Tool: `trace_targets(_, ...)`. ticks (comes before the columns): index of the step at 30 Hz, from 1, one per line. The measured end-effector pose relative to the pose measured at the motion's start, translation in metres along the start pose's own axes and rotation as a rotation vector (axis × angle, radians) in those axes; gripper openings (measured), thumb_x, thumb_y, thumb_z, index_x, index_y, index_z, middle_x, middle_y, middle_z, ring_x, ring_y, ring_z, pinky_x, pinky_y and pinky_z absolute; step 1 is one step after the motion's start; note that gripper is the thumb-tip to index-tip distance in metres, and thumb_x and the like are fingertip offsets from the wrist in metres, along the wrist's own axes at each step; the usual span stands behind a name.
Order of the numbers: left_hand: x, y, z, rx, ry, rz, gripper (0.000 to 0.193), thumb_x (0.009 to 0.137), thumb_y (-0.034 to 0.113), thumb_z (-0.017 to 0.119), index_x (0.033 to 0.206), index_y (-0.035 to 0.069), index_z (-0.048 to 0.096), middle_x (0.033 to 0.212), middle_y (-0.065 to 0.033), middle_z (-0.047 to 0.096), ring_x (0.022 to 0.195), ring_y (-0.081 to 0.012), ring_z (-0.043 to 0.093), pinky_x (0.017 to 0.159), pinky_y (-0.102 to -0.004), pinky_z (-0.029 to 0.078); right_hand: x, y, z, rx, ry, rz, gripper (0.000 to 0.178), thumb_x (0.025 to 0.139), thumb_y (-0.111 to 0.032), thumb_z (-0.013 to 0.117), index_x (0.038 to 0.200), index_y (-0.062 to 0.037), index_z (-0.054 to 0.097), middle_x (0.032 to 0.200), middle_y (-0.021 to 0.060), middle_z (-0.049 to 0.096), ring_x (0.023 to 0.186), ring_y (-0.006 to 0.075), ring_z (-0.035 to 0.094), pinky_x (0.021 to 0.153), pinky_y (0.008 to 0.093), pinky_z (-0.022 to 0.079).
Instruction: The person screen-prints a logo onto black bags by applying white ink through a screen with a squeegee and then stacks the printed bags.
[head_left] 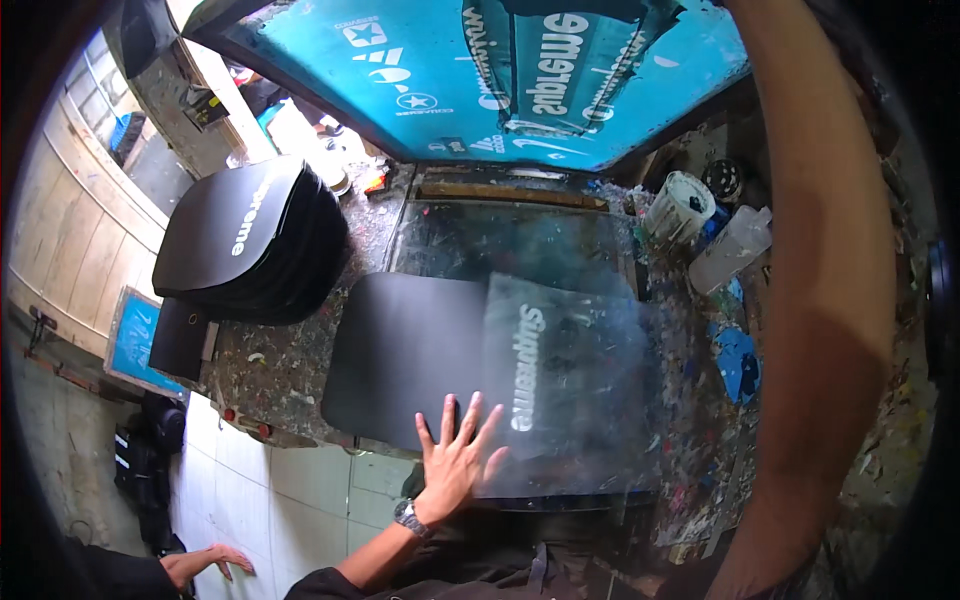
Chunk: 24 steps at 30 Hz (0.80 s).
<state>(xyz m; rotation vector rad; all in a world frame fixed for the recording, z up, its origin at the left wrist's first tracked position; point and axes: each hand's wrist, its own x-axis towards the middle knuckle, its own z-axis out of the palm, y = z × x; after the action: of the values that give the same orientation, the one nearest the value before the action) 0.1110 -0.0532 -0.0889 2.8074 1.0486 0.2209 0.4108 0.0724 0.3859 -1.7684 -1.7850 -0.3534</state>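
Note:
My left hand, wearing a dark wristwatch, lies with fingers spread at the near edge of a black rounded panel. Its fingers rest where the panel meets a see-through film printed with white lettering. The film covers the panel's right part and the board beneath. My right forearm rises along the right side; its hand is beyond the upper edge, out of sight. Near that upper edge, a dark-framed printing screen with blue-green mesh stands tilted up over the far end of the board.
A tall stack of black panels stands on the table's left. At the right are a paint-smeared tub, a translucent bottle and a blue paint patch. A small blue framed screen leans at the left, above the tiled floor.

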Motion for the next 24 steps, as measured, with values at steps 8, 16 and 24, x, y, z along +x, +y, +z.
trace_targets(8, 0.010, -0.013, 0.002, 0.013, -0.016, -0.040, 0.074, 0.097, 0.055, 0.059, 0.163, 0.031, 0.034, 0.171, -0.0068, 0.027, 0.159, -0.0379, 0.016, 0.118, -0.0737, -0.001, 0.013, -0.006, 0.009, 0.127, -0.072, 0.024, 0.043, 0.102, -0.042, 0.056, 0.116, -0.0047, 0.073, 0.101, 0.0119, 0.072, 0.080, 0.0194, 0.066, 0.070, 0.0347, 0.052)
trace_targets(16, -0.004, -0.013, 0.006, 0.131, -0.016, -0.021, 0.077, 0.096, 0.057, 0.059, 0.163, 0.032, 0.033, 0.171, -0.0064, 0.025, 0.159, -0.0395, 0.014, 0.117, -0.0749, -0.005, 0.015, -0.001, 0.011, 0.138, -0.096, -0.017, 0.039, 0.102, -0.039, 0.056, 0.115, -0.0062, 0.073, 0.098, 0.0101, 0.072, 0.076, 0.0172, 0.065, 0.066, 0.0336, 0.051)
trace_targets(24, 0.006, -0.024, -0.017, -0.012, -0.072, -0.055, 0.074, 0.096, 0.057, 0.059, 0.161, 0.028, 0.038, 0.170, -0.0099, 0.026, 0.158, -0.0418, 0.012, 0.117, -0.0742, -0.005, 0.004, 0.001, 0.007, 0.084, -0.080, -0.002, 0.040, 0.101, -0.039, 0.056, 0.116, -0.0056, 0.073, 0.101, 0.0115, 0.071, 0.080, 0.0185, 0.065, 0.069, 0.0343, 0.051)
